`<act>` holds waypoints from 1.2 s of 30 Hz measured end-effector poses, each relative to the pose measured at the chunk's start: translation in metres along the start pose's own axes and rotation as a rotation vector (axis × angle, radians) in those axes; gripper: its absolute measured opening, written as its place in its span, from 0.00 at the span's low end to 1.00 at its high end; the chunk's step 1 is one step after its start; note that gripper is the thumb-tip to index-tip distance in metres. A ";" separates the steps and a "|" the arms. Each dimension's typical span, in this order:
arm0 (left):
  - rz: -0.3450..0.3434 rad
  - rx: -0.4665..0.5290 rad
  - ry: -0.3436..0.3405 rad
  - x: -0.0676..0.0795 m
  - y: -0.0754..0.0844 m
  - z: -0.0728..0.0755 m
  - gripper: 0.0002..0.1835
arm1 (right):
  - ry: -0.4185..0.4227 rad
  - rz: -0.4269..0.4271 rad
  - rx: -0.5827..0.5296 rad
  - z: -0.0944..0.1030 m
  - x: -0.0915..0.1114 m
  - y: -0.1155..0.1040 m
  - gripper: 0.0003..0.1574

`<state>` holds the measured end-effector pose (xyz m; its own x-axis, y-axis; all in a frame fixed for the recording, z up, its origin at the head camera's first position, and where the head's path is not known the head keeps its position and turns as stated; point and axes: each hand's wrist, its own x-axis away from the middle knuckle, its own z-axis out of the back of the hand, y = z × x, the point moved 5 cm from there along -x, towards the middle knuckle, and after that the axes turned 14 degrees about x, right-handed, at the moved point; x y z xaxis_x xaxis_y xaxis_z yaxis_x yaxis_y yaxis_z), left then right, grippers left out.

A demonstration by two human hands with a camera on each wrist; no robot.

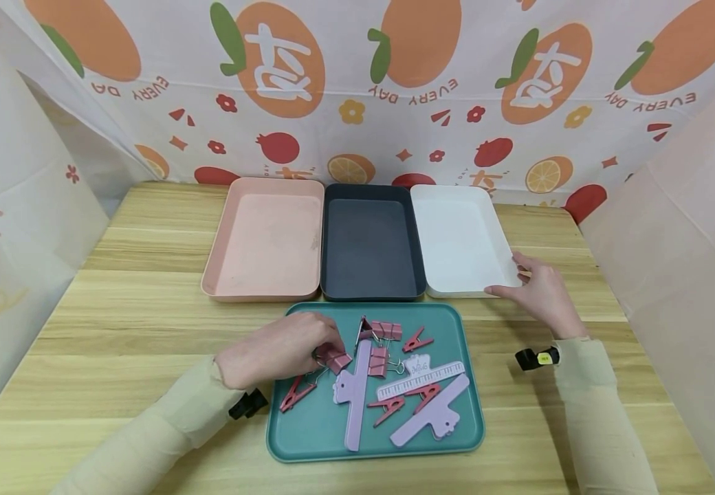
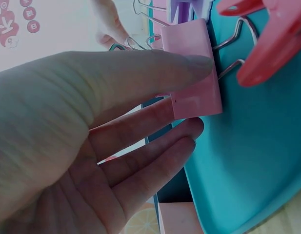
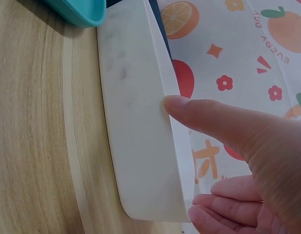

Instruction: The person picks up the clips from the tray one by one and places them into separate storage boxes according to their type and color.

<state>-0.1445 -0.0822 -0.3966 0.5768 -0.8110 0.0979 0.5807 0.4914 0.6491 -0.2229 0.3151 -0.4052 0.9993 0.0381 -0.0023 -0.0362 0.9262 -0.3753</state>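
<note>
My left hand [image 1: 298, 347] is over the left part of the teal tray [image 1: 314, 436], pinching a pink binder clip [image 2: 196, 73] between thumb and fingers. Beside that clip lie a red clothespin-style clip [image 1: 296, 395] and a long lilac clip [image 1: 357, 395]. More pink binder clips [image 1: 387, 331] sit toward the tray's far side. At the near right corner of the white tray [image 1: 456, 240], my right hand [image 1: 543, 292] rests its thumb on the rim [image 3: 165, 105], with its other fingers extended along the right side.
Beyond the teal tray, a pink tray [image 1: 271, 247], a black tray [image 1: 370, 240] and the white one stand side by side. A white ruler-patterned clip [image 1: 421, 380] and another lilac clip [image 1: 430, 410] lie at the teal tray's right. Fruit-printed cloth [image 1: 357, 103] hangs behind the wooden table.
</note>
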 end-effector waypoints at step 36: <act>0.015 0.039 0.053 -0.002 -0.007 0.003 0.10 | -0.009 -0.034 -0.032 -0.001 -0.002 0.003 0.69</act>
<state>-0.1513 -0.0854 -0.3989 0.6156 -0.7851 0.0685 0.5493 0.4898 0.6770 -0.2248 0.3179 -0.4072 0.9998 0.0106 0.0188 -0.0021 0.9146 -0.4044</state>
